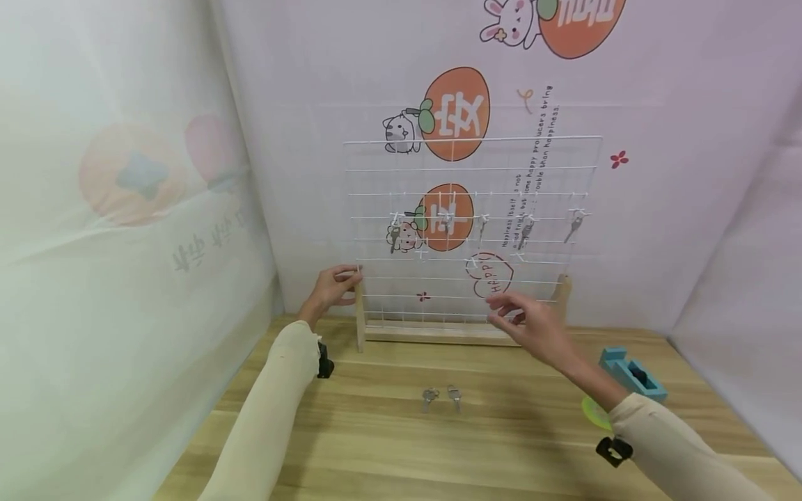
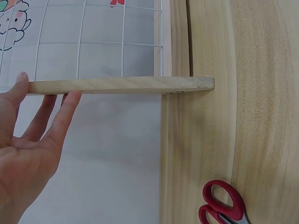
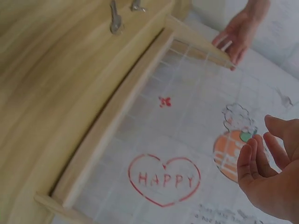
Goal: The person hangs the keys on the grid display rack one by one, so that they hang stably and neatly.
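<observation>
A white wire grid rack on a wooden stand (image 1: 438,337) stands at the back of the table. My left hand (image 1: 333,287) holds its left wooden upright (image 2: 121,84), thumb on one side and fingertips on the other. Several keys hang from white hooks along the grid, among them a key (image 1: 576,224) at the far right and a dark key (image 1: 395,238) at the left. My right hand (image 1: 532,325) hovers before the grid's lower right, fingers loosely bent with nothing between them. Lower hooks (image 1: 473,262) carry no key.
Two keys, a left key (image 1: 429,396) and a right key (image 1: 454,396), lie on the wooden table (image 1: 376,445). At the right are a turquoise holder (image 1: 633,376) and a yellow-green round item (image 1: 595,412). Red-handled scissors (image 2: 226,203) show in the left wrist view. Printed cloth surrounds the table.
</observation>
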A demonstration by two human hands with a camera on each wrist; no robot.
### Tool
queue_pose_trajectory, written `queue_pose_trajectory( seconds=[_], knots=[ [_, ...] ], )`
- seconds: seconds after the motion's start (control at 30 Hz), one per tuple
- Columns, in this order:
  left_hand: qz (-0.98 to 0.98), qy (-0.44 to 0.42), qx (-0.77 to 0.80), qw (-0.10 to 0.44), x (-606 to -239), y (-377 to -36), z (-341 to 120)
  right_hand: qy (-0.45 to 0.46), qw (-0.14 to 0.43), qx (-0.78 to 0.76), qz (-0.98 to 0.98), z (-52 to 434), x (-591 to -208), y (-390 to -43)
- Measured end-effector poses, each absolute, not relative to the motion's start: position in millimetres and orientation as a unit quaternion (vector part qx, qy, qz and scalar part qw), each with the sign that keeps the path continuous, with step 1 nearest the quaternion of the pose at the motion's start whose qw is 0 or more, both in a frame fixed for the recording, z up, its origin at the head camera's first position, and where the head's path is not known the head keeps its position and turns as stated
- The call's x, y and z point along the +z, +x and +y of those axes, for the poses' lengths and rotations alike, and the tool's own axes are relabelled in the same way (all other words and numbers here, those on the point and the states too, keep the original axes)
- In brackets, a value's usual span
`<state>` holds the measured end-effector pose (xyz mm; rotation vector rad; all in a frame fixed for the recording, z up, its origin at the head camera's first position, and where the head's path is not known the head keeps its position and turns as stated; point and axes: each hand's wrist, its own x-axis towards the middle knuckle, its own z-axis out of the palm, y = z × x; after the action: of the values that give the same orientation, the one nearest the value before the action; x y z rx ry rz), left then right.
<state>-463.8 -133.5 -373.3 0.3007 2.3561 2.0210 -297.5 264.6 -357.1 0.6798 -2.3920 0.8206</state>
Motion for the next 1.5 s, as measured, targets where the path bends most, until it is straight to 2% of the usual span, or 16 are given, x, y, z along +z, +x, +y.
queue_pose_trajectory(
  seconds=[0.43, 0.7, 1.07, 1.5],
  knots=[
    [0.758, 0.099, 0.644, 0.009, -374, -465, -134, 0.289, 0.181, 0.320, -0.884, 231, -427, -304],
    [0.756, 0.096, 0.647, 0.011, -374, -463, -135, 0.294, 0.116, 0.333, -0.888, 216, -454, -307],
    [0.755, 0.094, 0.649, 0.011, -374, -464, -134, 0.304, 0.097, 0.291, -0.902, 196, -483, -317],
    [0.759, 0.097, 0.644, 0.012, -376, -466, -135, 0.288, 0.070, 0.274, -0.915, 186, -491, -318]
  ],
)
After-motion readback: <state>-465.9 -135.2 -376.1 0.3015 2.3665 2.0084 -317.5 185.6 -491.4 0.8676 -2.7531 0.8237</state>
